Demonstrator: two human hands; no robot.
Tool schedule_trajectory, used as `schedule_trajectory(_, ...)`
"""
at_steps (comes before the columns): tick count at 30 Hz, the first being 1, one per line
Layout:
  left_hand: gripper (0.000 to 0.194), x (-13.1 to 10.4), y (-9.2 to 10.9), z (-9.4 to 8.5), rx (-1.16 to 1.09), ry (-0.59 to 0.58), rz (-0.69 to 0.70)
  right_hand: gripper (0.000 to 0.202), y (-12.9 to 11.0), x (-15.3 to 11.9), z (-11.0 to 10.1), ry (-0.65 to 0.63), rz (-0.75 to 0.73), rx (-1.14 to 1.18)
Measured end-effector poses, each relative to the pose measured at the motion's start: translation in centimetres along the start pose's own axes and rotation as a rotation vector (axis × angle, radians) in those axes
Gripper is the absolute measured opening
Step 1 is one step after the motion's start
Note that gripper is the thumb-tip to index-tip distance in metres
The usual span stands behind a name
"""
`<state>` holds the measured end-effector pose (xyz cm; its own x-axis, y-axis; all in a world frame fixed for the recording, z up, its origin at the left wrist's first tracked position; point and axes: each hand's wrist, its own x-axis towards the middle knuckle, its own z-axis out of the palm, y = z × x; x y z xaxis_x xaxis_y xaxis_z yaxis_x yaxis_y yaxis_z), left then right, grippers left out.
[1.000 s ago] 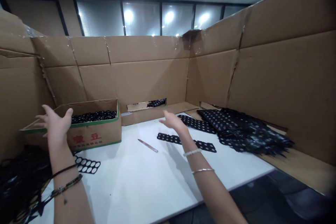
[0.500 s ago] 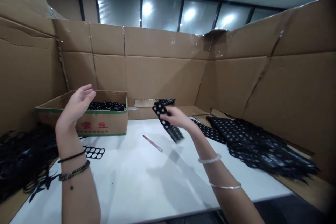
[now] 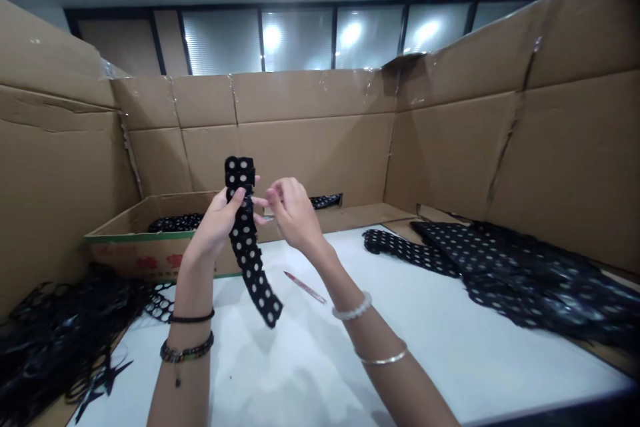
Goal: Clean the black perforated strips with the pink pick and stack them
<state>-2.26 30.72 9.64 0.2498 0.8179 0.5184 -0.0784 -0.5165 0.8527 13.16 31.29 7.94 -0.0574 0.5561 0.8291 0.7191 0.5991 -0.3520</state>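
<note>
Over the white table [image 3: 300, 367], a black dotted strip [image 3: 246, 240] is pinched by the left hand [image 3: 216, 221], its thumb in front, fingers behind. The grip is set above the strip's middle: a short end is held upright, a longer, curved part hung below. Just beside, the right hand [image 3: 299, 217] is curled; whether anything is gripped cannot be told. Behind, a carton [image 3: 120, 253] is seen.
</note>
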Motion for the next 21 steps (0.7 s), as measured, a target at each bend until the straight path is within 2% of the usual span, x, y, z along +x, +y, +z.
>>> schedule_trajectory(2, 0.043, -0.3, 0.5, -0.4, -0.010, 0.045, -0.054, 0.039, 3.3, -2.8, 0.7, -0.102, 0.131, -0.130)
schedule_trajectory(5, 0.037, -0.7, 1.2, -0.7, -0.036, 0.066, -0.098, 0.041, 7.5, -7.7, 2.7, -0.515, 0.314, -0.406)
schedule_trajectory(8, 0.038, -0.9, 1.6, -0.3, -0.004, 0.064, -0.112, 0.043, 9.7, -11.2, 4.8, -0.746, 0.369, -0.547)
schedule_trajectory(12, 0.036, -0.9, 1.5, 0.6, 0.048, 0.044, -0.137, 0.028, 10.0, -12.5, 6.1, -0.823, 0.359, -0.523)
schedule_trajectory(16, 0.025, -0.4, 1.0, 0.7, 0.076, 0.054, -0.108, 0.023, 10.0, -12.3, 5.9, -0.838, 0.358, -0.426)
schedule_trajectory(19, 0.020, -0.1, 0.6, 0.2, 0.051, 0.077, -0.106, 0.032, 10.3, -10.6, 5.0, -0.805, 0.331, -0.307)
schedule_trajectory(21, 0.020, 0.1, 0.5, -0.1, 0.020, 0.115, -0.137, 0.045, 9.8, -8.0, 4.1, -0.703, 0.310, -0.169)
